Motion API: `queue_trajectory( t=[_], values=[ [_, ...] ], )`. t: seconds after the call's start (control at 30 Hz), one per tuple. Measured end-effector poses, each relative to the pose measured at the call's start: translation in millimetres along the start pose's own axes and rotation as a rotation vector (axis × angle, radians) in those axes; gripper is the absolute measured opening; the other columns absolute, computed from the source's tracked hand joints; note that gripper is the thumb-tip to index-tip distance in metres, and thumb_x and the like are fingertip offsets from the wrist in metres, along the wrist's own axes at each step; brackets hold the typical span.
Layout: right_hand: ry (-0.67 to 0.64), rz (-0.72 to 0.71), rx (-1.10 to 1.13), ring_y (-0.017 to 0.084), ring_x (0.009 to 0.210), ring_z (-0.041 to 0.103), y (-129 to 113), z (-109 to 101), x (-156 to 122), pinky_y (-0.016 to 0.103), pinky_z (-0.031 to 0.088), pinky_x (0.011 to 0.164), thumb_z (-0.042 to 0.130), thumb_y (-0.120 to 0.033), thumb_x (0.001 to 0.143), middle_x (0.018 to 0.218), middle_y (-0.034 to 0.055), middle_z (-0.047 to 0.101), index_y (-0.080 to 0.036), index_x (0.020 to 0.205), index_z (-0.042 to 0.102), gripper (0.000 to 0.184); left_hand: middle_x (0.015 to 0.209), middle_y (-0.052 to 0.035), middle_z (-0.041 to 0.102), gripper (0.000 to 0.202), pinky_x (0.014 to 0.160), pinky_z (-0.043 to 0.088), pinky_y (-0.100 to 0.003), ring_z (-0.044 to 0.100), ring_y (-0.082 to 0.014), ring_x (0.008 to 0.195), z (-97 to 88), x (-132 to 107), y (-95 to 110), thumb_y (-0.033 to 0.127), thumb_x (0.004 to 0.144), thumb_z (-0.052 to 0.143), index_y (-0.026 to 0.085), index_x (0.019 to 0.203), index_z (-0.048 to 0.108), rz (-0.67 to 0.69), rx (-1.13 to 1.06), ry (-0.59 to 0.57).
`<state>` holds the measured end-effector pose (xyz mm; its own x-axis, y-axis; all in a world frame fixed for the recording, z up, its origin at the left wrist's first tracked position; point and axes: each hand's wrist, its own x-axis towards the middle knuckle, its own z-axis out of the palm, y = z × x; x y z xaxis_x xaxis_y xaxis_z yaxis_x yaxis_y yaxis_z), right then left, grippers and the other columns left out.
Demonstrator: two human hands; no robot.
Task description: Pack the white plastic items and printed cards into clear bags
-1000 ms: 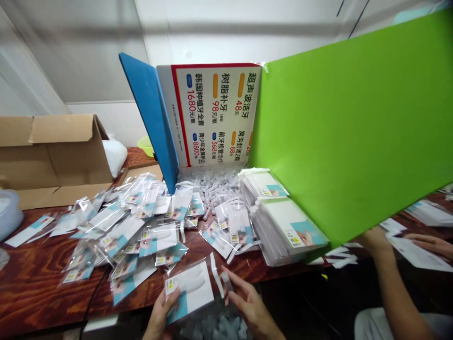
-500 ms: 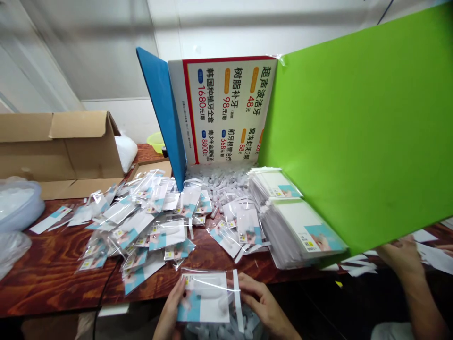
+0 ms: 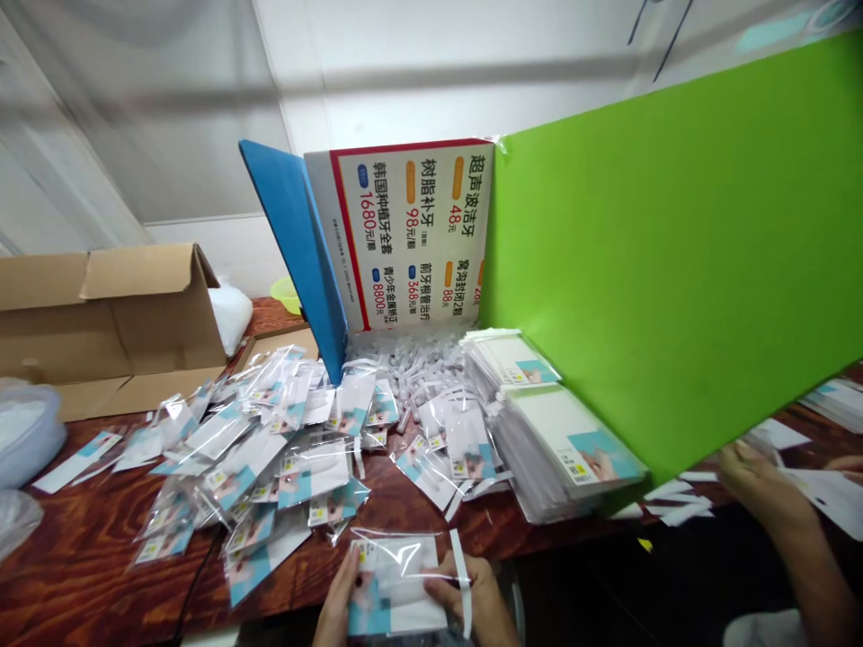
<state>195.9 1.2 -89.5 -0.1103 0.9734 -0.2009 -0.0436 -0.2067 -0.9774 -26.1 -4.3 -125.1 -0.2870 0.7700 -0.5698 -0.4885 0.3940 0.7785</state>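
At the table's front edge, a printed white and blue card in a clear plastic bag point(image 3: 397, 604) is held between my two hands. My left hand point(image 3: 337, 595) grips its left edge. My right hand point(image 3: 480, 595) is closed at the right side, the thumb pressed on the bag's face beside the white sealing strip point(image 3: 462, 575). Just beyond, a heap of bagged cards point(image 3: 270, 449) spreads to the left. A few more bagged cards point(image 3: 465, 449) lie nearer the middle, by a tall stack of cards point(image 3: 573, 436) on the right.
A blue panel point(image 3: 297, 252), a printed price board point(image 3: 411, 238) and a large green panel point(image 3: 661, 270) stand upright. Small whitish pieces point(image 3: 411, 359) pile between them. A cardboard box point(image 3: 135, 314) stands left. Another person's hand point(image 3: 755, 476) holds paper at far right.
My right thumb has moved left onto the face of the bag. The whole view has shifted slightly, and the bin of small pieces below the card is now mostly out of view.
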Motion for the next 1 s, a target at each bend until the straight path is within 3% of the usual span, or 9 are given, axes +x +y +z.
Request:
queue_trajectory(
  t=[0.2, 0.3, 0.4, 0.5, 0.57, 0.67, 0.8, 0.9, 1.0],
  values=[
    [0.202, 0.034, 0.353, 0.011, 0.048, 0.043, 1.8, -11.6, 2.7, 0.024, 0.031, 0.046, 0.077, -0.067, 0.071, 0.054, 0.0003, 0.058, -0.016, 0.092, 0.082, 0.056, 0.107, -0.0106, 0.080, 0.038, 0.104, 0.055, -0.049, 0.066, -0.0376, 0.122, 23.8, 10.5, 10.3, 0.047, 0.074, 0.079, 0.024, 0.104, 0.075, -0.024, -0.038, 0.027],
    [0.225, 0.011, 0.389, 0.005, 0.037, 0.031, 4.9, -25.9, 10.9, 0.021, 0.018, 0.038, 0.076, -0.071, 0.069, 0.050, -0.0022, 0.054, -0.014, 0.094, 0.081, 0.062, 0.100, -0.0098, 0.080, 0.036, 0.097, 0.059, -0.048, 0.074, -0.0339, 0.108, 72.4, 19.0, 25.6, 0.044, 0.082, 0.072, 0.021, 0.109, 0.073, 0.005, -0.106, -0.096],
    [0.206, -0.025, 0.308, 0.004, 0.035, 0.032, 4.8, -42.6, 12.5, 0.020, 0.016, 0.038, 0.073, -0.075, 0.069, 0.050, -0.0025, 0.054, -0.014, 0.091, 0.081, 0.065, 0.112, -0.0139, 0.078, 0.040, 0.101, 0.056, -0.047, 0.074, -0.0310, 0.109, 136.5, 23.4, 41.7, 0.046, 0.092, 0.059, 0.015, 0.115, 0.070, 0.214, -0.079, -0.275],
    [0.194, -0.042, 0.156, 0.004, 0.037, 0.035, 5.0, -54.9, 2.1, 0.019, 0.019, 0.039, 0.067, -0.075, 0.076, 0.054, -0.0016, 0.057, -0.014, 0.091, 0.081, 0.064, 0.125, -0.0164, 0.073, 0.045, 0.108, 0.050, -0.045, 0.068, -0.0307, 0.119, 170.6, 27.6, 43.2, 0.051, 0.094, 0.057, 0.014, 0.116, 0.070, 0.387, 0.015, -0.270],
    [0.202, -0.037, 0.038, 0.005, 0.037, 0.035, 8.4, -59.6, -7.9, 0.021, 0.021, 0.039, 0.063, -0.075, 0.079, 0.055, -0.0012, 0.058, -0.014, 0.091, 0.080, 0.065, 0.128, -0.0139, 0.072, 0.045, 0.114, 0.044, -0.045, 0.064, -0.0307, 0.126, 160.1, 28.8, 34.1, 0.051, 0.089, 0.065, 0.017, 0.117, 0.071, 0.416, 0.086, -0.196],
    [0.212, -0.042, -0.233, 0.014, 0.047, 0.052, 21.7, -59.0, -19.8, 0.024, 0.038, 0.046, 0.054, -0.068, 0.088, 0.059, 0.0024, 0.065, -0.016, 0.090, 0.079, 0.058, 0.119, -0.0106, 0.077, 0.046, 0.117, 0.038, -0.047, 0.063, -0.0330, 0.125, 106.0, 20.8, 21.3, 0.056, 0.082, 0.071, 0.019, 0.109, 0.075, 0.431, 0.212, -0.094],
    [0.082, -0.022, -0.617, 0.027, 0.095, 0.072, 54.5, -38.3, -26.3, 0.034, 0.052, 0.088, 0.053, -0.035, 0.094, 0.095, 0.0113, 0.079, -0.020, 0.094, 0.079, 0.030, 0.111, -0.0076, 0.079, 0.045, 0.109, 0.045, -0.043, 0.067, -0.0333, 0.115, 34.7, 2.2, 32.4, 0.060, 0.084, 0.062, 0.022, 0.102, 0.078, 0.569, 0.531, 0.089],
    [-0.051, 0.054, -0.883, 0.032, 0.107, 0.071, 79.1, -13.9, -24.4, 0.036, 0.051, 0.093, 0.062, -0.016, 0.081, 0.111, 0.0162, 0.077, -0.020, 0.107, 0.077, 0.031, 0.106, -0.0076, 0.079, 0.042, 0.094, 0.053, -0.038, 0.071, -0.0301, 0.102, 11.4, 0.3, 53.4, 0.057, 0.091, 0.055, 0.023, 0.102, 0.076, 0.780, 0.711, 0.218],
    [-0.138, 0.032, -0.998, 0.036, 0.097, 0.075, 91.2, 2.3, -15.4, 0.039, 0.054, 0.082, 0.061, -0.006, 0.073, 0.100, 0.0192, 0.079, -0.018, 0.100, 0.078, 0.034, 0.100, -0.0101, 0.077, 0.039, 0.091, 0.053, -0.040, 0.070, -0.0299, 0.096, 3.7, 11.4, 72.3, 0.055, 0.091, 0.057, 0.021, 0.098, 0.075, 0.993, 0.780, 0.287]
  ],
)
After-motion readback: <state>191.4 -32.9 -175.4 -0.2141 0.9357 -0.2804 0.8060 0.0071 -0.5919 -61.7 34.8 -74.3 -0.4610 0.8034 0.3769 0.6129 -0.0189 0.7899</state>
